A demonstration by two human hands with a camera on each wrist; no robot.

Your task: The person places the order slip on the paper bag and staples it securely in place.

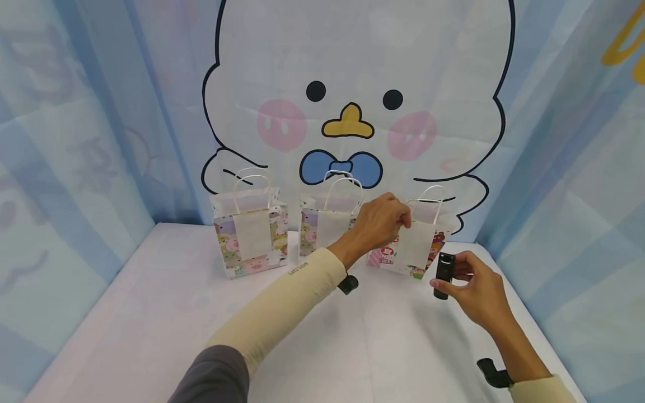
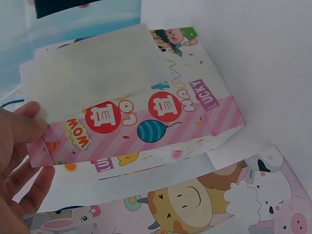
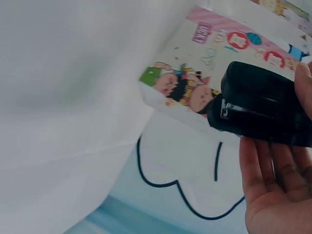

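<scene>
My left hand (image 1: 380, 221) pinches the top edge of the right-hand paper bag (image 1: 416, 246), with the thumb on one side and fingers on the other. This bag stands upright; in the left wrist view its pink striped side with red circles and a balloon shows beside a blank white panel (image 2: 92, 73). My right hand (image 1: 476, 291) holds a black stapler (image 3: 263, 105) between thumb and fingers, just right of that bag. In the head view the stapler is held upright, in front of the bag's right side.
A middle paper bag (image 1: 309, 229), partly hidden by my left hand and arm, and a left paper bag (image 1: 253, 238) stand in the same row on the white table (image 1: 312, 347). White handles rise from all three. A printed cartoon curtain (image 1: 347, 50) hangs behind, with curtains at both sides.
</scene>
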